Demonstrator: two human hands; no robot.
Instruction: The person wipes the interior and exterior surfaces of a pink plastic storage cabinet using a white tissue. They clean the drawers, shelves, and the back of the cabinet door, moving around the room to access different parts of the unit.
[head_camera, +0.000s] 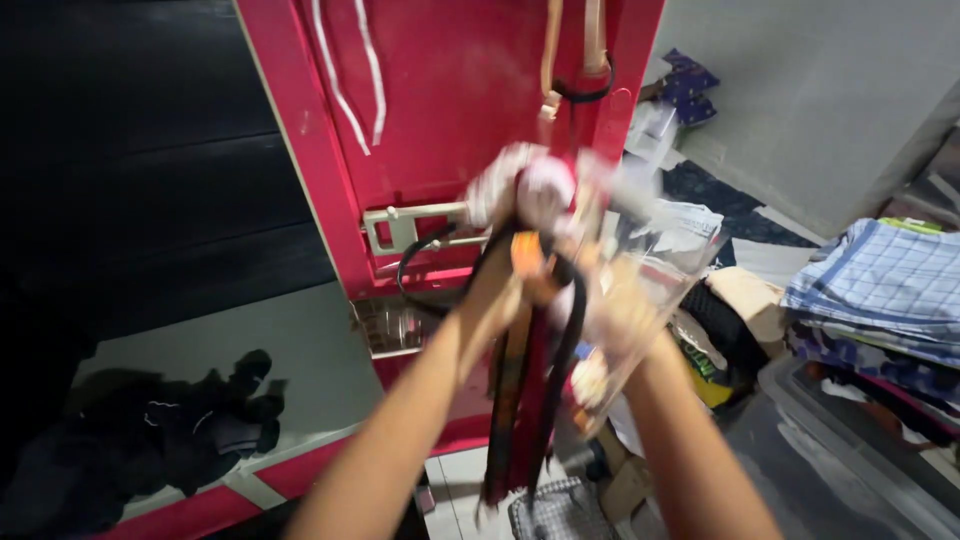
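Head view: both hands are raised before a red door (440, 100). The left hand (510, 190), blurred, is clenched round the top of a bunch of belts (515, 370) that hangs down against the door. The right hand (620, 315) grips a clear plastic bag (665, 265) just beside the belts. Folded clothes (880, 290) are stacked at right; a dark garment (160, 430) lies lower left
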